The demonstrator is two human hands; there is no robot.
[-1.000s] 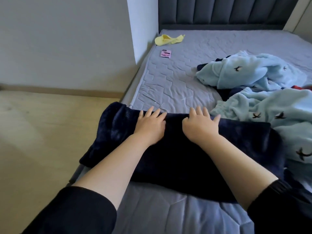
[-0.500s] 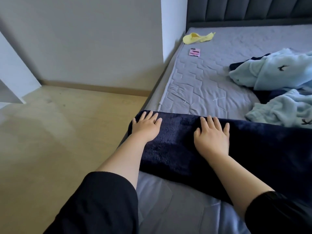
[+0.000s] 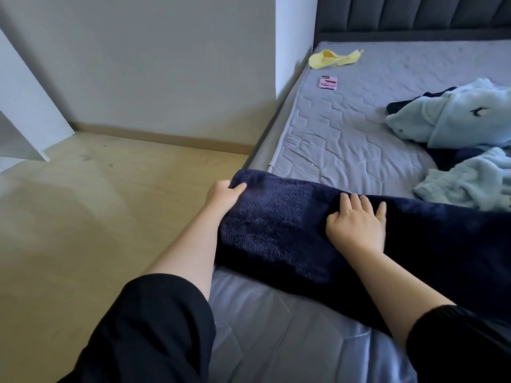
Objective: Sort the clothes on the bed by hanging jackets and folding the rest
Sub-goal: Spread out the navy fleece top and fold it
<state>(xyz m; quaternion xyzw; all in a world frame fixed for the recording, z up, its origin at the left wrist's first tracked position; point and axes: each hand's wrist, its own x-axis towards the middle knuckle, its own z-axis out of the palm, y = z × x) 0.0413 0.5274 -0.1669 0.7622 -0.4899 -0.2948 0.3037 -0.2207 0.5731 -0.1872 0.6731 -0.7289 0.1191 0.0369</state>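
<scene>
A dark navy fleece garment [image 3: 279, 225] lies folded across the near left part of the grey bed [image 3: 340, 139]. My left hand [image 3: 224, 196] grips its left end at the mattress edge, thumb on top and fingers under the cloth. Flat on the fleece further right lies my right hand [image 3: 356, 223], fingers straight and spread. A heap of light blue fleece clothes with small dark bird prints [image 3: 456, 128] lies at the right, with dark cloth showing beneath it.
A yellow garment [image 3: 333, 58] and a small pink item [image 3: 328, 82] lie near the dark padded headboard [image 3: 414, 15]. A white wall corner [image 3: 293, 51] meets the bed's left side. Wooden floor [image 3: 96, 217] spreads left, with a white furniture panel [image 3: 25, 114].
My left hand slid left along the navy fleece to its end and closed on it. My right hand stayed flat on the cloth. The view swung left.
</scene>
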